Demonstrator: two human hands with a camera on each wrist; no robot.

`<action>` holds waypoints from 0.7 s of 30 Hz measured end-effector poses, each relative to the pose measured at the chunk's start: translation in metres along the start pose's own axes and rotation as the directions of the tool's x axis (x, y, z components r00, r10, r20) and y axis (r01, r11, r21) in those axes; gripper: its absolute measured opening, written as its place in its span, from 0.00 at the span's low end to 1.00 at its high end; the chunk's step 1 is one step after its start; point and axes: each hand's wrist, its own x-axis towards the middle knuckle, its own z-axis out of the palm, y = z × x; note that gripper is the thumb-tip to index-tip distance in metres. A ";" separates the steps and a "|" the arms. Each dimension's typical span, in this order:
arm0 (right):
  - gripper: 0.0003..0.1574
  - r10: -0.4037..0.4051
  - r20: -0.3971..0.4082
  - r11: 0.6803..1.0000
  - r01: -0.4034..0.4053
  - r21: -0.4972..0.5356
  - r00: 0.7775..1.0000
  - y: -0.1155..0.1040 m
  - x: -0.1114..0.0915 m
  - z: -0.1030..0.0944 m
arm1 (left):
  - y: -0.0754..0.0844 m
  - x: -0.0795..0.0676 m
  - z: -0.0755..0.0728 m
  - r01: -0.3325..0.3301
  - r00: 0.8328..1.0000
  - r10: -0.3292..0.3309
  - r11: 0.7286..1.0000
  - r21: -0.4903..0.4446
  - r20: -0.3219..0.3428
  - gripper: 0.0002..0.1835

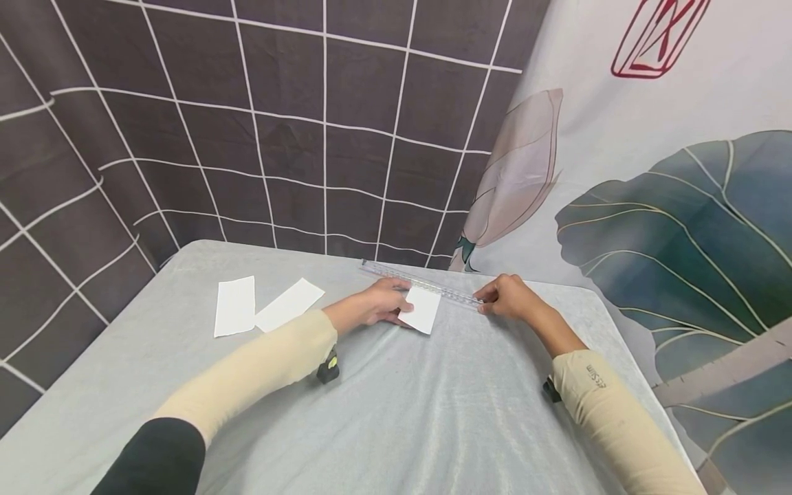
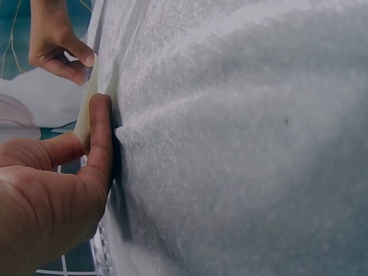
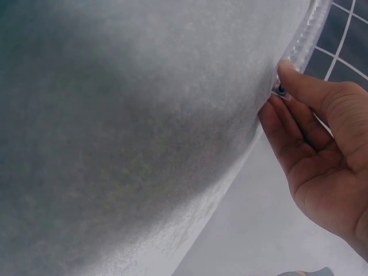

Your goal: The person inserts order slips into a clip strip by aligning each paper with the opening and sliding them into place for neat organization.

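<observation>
Clock positions are read in the head view, with 12 at the far side and the held paper as centre. The held paper (image 1: 423, 311) is at the far part of the grey cloth (image 1: 396, 412) covering the table, directly below the clear ruler (image 1: 456, 296). The ruler slants from 10 o'clock to 3 o'clock along the far edge of the paper; whether the two touch cannot be told. The left hand (image 1: 382, 302), at 9 o'clock, pinches the paper at its side, thumb on the upper face and fingers underneath, closed to the sheet's thickness. The right hand (image 1: 511, 298), at 3 o'clock, pinches the near end of the ruler between thumb and fingertips. Two white papers lie flat well apart at 9 o'clock: an upright sheet (image 1: 235, 306) and, just beside it, a slanted sheet (image 1: 289, 304). A dark checked curtain (image 1: 291, 151) hangs at 12 o'clock; a white leaf-print curtain (image 1: 594, 137) hangs at 2 o'clock. Both forearms wear cream sleeves (image 1: 247, 364).
</observation>
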 end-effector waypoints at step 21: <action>0.18 0.003 -0.002 1.000 -0.003 -0.012 1.000 -0.001 0.000 0.000 | 0.000 0.001 0.013 -0.002 1.000 0.002 1.000 -0.021 0.015 0.38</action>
